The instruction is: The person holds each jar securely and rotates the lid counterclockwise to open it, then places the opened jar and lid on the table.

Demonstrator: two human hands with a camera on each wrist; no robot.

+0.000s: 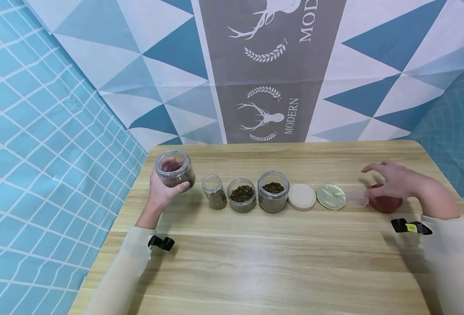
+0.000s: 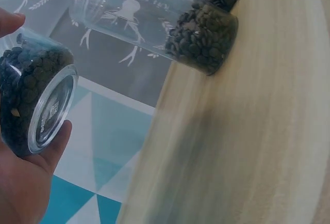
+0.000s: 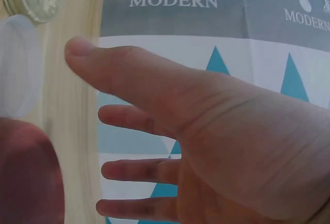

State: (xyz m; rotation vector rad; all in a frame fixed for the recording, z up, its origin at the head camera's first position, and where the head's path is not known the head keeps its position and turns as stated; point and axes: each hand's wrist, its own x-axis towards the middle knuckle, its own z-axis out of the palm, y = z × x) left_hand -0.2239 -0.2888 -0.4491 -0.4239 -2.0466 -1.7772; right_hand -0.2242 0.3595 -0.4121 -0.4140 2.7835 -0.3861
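Note:
My left hand grips a clear jar at the table's left side, tilted a little. Dark beans fill much of it, and its round base faces the left wrist camera. Over the dark red lid at the right end of the row hovers my right hand, fingers spread and holding nothing. In the right wrist view the thumb and fingers stretch out apart from the red lid. Beside that lid lies a translucent lid.
Right of the held jar stand a narrow jar, a low jar and a wider jar, all with dark beans. A white lid and a greenish metallic lid continue the row. Patterned cloth hangs behind the table.

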